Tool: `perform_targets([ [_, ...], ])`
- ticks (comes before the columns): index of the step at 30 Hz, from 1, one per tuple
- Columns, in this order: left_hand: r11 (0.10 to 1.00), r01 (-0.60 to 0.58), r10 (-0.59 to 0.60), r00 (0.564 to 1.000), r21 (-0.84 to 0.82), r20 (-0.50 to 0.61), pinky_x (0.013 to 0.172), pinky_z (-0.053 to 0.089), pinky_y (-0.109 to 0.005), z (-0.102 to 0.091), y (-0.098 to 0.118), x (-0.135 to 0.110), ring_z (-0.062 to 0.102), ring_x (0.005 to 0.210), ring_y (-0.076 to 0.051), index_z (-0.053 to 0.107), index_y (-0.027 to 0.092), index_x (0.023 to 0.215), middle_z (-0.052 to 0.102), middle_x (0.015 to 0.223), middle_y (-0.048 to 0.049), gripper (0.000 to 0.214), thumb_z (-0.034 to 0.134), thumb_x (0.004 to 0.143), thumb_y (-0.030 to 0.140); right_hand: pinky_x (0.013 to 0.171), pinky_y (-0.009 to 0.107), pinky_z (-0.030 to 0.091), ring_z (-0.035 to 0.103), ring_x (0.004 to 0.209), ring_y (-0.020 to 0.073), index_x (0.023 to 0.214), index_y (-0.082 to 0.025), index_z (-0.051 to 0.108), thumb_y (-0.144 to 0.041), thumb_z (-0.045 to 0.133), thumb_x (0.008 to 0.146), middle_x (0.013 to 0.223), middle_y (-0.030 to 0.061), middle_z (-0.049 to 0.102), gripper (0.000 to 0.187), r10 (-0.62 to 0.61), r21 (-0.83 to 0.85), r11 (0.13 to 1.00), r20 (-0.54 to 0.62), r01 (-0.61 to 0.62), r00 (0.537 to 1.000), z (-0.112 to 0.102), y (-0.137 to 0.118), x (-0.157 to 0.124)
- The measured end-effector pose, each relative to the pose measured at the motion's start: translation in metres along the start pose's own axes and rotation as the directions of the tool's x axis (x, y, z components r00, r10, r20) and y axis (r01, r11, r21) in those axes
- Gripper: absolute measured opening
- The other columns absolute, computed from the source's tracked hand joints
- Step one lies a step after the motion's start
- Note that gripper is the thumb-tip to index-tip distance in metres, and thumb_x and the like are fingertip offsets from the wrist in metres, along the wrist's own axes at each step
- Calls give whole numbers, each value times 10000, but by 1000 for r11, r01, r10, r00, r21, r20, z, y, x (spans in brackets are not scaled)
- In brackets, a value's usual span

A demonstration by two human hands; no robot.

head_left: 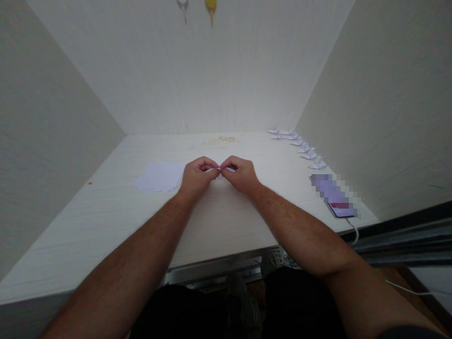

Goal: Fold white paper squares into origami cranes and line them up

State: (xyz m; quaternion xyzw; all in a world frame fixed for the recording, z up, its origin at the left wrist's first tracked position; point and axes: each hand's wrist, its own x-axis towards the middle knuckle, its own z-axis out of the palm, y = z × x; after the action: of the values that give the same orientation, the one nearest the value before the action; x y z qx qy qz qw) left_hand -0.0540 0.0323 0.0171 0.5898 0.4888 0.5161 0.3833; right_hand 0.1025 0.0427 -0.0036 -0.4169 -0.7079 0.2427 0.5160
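My left hand (198, 175) and my right hand (241, 173) meet above the middle of the white table. Between their pinched thumbs and fingertips is a small piece of folded white paper (220, 170). Most of the paper is hidden by the fingers, so its folded shape cannot be made out. Just left of my left hand lies a stack of white paper sheets (160, 176), slightly fanned at its near edge. Several folded white paper cranes (318, 164) stand in a line along the right side of the table, beyond my right hand.
A phone (334, 195) with a white cable (356, 233) lies near the right edge. Walls enclose the table (116, 212) at the left, back and right. A yellow hook (211, 4) is on the back wall. A small red speck (90, 183) lies at left.
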Motion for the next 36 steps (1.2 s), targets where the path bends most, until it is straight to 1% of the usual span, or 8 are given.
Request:
perform_targets([
  [5,995,18,-18,1000,-102,-1,542,450,-237,1,-3,2,567,526,-106,655,185,698,631,569,19,126,740,606,182,762,281,503,650,772,141,783,-221,699,-177,611,810,811,-3,726,102,-50,-38,998,18,51,999,-1,-1,0],
  [10,968,71,-60,997,-239,57,566,496,-235,1,-8,4,573,539,-93,635,183,666,633,593,21,152,754,573,167,691,262,472,606,693,124,726,-204,680,-151,619,781,734,-10,695,98,-126,-6,992,19,126,992,-3,-1,2],
  [19,891,238,-212,971,-387,110,575,539,-258,-1,-3,3,595,597,-113,659,157,661,634,627,12,206,801,515,187,690,266,467,597,682,118,703,-190,690,-124,602,766,710,0,689,126,-231,-22,972,38,232,972,-8,0,5],
  [21,890,236,-212,972,-389,102,575,533,-257,-2,-3,3,604,612,-118,653,154,660,649,653,3,224,819,518,203,709,272,483,619,719,126,718,-195,700,-131,601,765,747,8,707,127,-196,-18,980,36,197,980,-7,0,5],
  [24,919,182,-166,983,-350,76,596,521,-257,-3,-6,5,601,590,-113,647,155,676,661,637,0,247,840,535,213,673,266,498,630,707,128,770,-199,710,-200,628,767,752,7,710,82,-3,77,997,15,2,1000,-4,-1,5],
  [27,964,54,-51,999,-260,20,672,528,-273,-4,-10,6,640,644,-125,669,161,728,721,719,-25,225,833,585,216,580,252,485,600,591,119,802,-186,697,-297,663,764,639,-14,660,122,207,236,949,28,-207,978,-1,-3,7],
  [29,985,-32,30,999,-169,-15,720,534,-286,-5,-12,6,671,707,-143,689,167,760,754,798,-43,211,831,615,227,543,247,474,585,541,116,767,-181,676,-329,678,753,577,-23,628,149,271,292,915,62,-277,961,0,-3,8],
  [36,994,-101,104,992,40,-77,713,547,-297,-5,-5,3,695,733,-168,735,176,812,773,842,-47,184,814,672,265,606,256,504,624,627,129,736,-188,706,-345,702,740,668,7,696,157,209,179,962,-2,-205,978,-1,-3,7],
])
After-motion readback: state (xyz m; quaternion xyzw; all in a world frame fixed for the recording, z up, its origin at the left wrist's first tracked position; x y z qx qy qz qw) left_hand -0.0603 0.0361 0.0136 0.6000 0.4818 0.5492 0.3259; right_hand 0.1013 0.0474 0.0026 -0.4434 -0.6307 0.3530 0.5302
